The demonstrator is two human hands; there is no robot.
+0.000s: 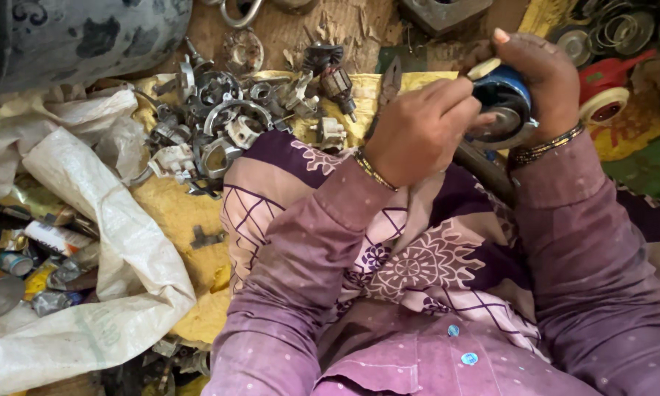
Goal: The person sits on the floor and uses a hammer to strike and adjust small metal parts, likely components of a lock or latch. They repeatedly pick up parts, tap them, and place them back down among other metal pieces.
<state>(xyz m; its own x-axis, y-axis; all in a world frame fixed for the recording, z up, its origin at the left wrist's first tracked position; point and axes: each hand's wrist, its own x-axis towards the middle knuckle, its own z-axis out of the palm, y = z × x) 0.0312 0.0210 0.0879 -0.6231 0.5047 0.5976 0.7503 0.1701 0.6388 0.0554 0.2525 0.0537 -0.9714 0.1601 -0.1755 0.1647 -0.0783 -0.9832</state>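
Gripping a round blue motor part [503, 106] upper right of frame, right hand [539, 77] wraps closed around it, its silver disc face tilted toward the camera. Left hand [418, 132] is closed on a tool whose tip touches the disc; pliers [386, 95] stick up behind it.

Soft, even daylight, faint shadows, slight blur, dim top-left corner

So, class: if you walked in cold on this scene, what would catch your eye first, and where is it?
First, the two hands at upper right: the right hand grips a round blue-and-silver metal part while the left hand works at its face. Next, the grey heap of metal scrap pieces at upper left on yellow cloth, with a crumpled white woven sack below it.
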